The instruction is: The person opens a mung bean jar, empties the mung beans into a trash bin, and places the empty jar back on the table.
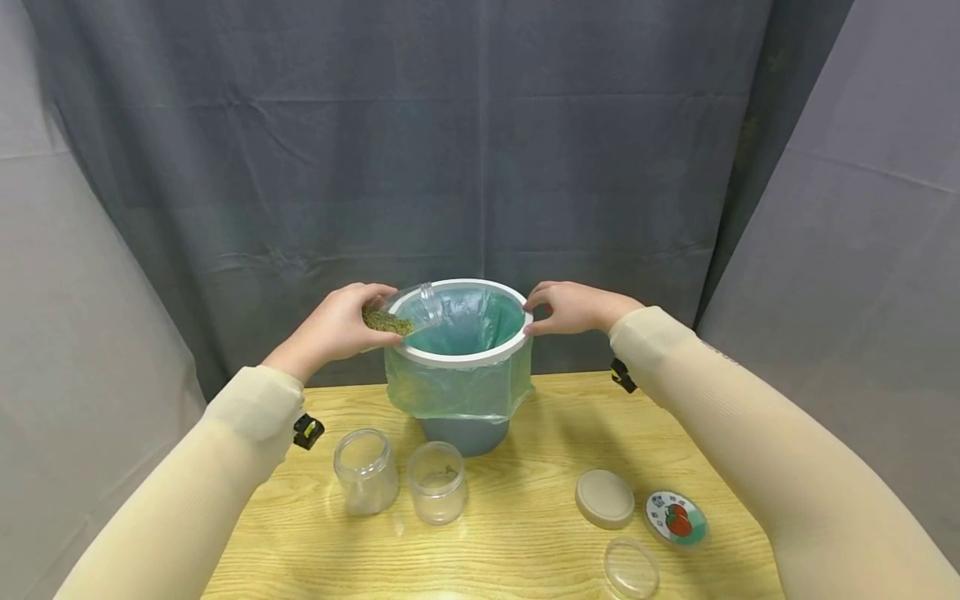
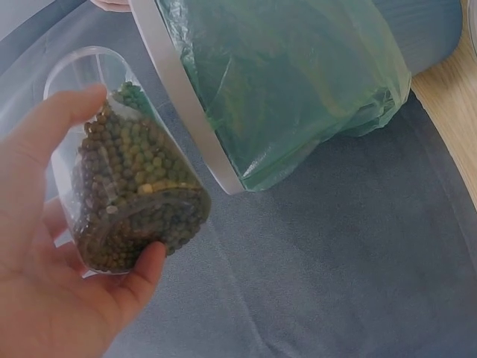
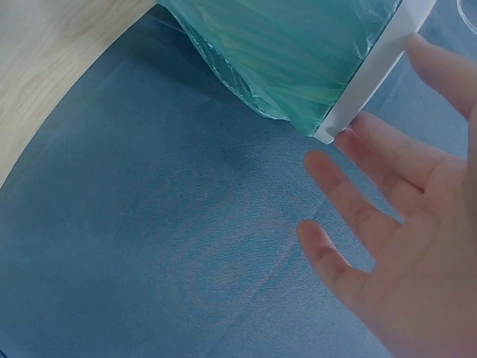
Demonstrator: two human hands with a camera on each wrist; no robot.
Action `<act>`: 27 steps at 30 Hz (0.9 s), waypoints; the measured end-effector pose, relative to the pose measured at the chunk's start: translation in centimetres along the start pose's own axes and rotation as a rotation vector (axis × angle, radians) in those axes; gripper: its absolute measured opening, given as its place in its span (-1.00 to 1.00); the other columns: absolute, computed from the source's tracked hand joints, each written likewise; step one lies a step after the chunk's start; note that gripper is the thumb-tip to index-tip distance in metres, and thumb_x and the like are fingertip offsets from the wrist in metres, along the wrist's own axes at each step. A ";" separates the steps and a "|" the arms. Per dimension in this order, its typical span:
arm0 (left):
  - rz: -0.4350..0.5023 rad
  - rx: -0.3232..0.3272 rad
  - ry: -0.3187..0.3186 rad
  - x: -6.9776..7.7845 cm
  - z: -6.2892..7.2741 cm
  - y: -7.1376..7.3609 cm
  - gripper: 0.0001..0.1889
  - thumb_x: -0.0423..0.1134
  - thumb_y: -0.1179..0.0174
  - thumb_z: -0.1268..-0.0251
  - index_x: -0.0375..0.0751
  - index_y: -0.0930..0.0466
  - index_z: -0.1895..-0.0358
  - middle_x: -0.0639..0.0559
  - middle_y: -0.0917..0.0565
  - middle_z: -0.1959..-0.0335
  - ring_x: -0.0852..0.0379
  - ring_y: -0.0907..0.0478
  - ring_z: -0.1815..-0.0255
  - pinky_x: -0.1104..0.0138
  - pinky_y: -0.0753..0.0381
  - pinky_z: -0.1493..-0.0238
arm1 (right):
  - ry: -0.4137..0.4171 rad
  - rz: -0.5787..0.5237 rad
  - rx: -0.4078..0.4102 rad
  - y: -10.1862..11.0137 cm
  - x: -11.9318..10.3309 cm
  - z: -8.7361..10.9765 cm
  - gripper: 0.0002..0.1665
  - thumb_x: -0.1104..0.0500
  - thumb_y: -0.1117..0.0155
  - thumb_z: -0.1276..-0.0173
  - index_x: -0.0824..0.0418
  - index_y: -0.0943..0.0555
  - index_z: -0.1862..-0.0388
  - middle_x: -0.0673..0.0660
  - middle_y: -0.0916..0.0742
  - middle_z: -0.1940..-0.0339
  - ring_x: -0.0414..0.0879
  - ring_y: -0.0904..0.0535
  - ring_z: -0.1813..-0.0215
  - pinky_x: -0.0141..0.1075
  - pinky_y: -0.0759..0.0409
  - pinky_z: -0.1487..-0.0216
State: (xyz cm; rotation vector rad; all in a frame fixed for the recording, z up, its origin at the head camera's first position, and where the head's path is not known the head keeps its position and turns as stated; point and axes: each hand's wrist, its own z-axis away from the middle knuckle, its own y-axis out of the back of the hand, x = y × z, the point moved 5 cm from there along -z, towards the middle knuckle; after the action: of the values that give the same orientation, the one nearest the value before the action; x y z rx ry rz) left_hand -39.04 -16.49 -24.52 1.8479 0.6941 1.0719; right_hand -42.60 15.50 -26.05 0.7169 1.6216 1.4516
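My left hand (image 1: 347,321) grips a clear plastic jar (image 2: 134,164) partly filled with small green beans (image 1: 387,322). The jar is tilted, its mouth over the left side of a blue bin (image 1: 467,435). A green bag (image 1: 457,387) lines this bin and folds over outside, beneath the white rim ring (image 1: 465,361). On the right, my right hand (image 1: 573,307) touches the ring with its thumb and fingertips. Its other fingers (image 3: 346,194) spread away from the rim in the right wrist view.
Two clear jars (image 1: 365,475) (image 1: 437,486) stand in front of the bin on the wooden table (image 1: 517,533). At right lie a beige lid (image 1: 604,499), a tomato-printed lid (image 1: 677,518) and a clear lid (image 1: 632,568). Grey curtains (image 1: 480,167) surround the table.
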 end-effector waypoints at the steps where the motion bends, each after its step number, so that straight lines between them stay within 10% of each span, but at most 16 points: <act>1: -0.003 -0.001 0.002 0.0 0.0 0.0 -0.19 -0.06 -0.53 -0.17 -0.15 -0.41 -0.48 -0.22 -0.58 -0.27 -0.19 -0.50 -0.33 -0.12 -0.50 -0.33 | -0.001 -0.002 0.001 0.0 0.0 0.0 -0.35 -0.07 -0.37 -0.44 0.30 -0.59 -0.33 0.26 -0.60 -0.36 0.20 -0.57 -0.31 0.09 -0.55 -0.34; 27: 0.002 0.034 0.025 -0.3 -0.1 -0.2 -0.33 -0.09 -0.53 -0.15 -0.17 -0.38 -0.24 -0.27 -0.58 -0.29 -0.29 -0.46 -0.33 -0.15 -0.47 -0.29 | -0.014 -0.004 -0.001 0.0 0.0 0.1 -0.34 -0.09 -0.36 -0.45 0.29 -0.58 -0.35 0.24 -0.58 -0.39 0.14 -0.58 -0.29 0.06 -0.56 -0.33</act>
State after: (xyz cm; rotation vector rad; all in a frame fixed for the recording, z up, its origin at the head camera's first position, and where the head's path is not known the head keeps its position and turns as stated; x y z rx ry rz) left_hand -39.24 -16.62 -24.79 1.8672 0.7294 1.0925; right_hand -42.49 15.58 -26.09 0.7212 1.6113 1.4410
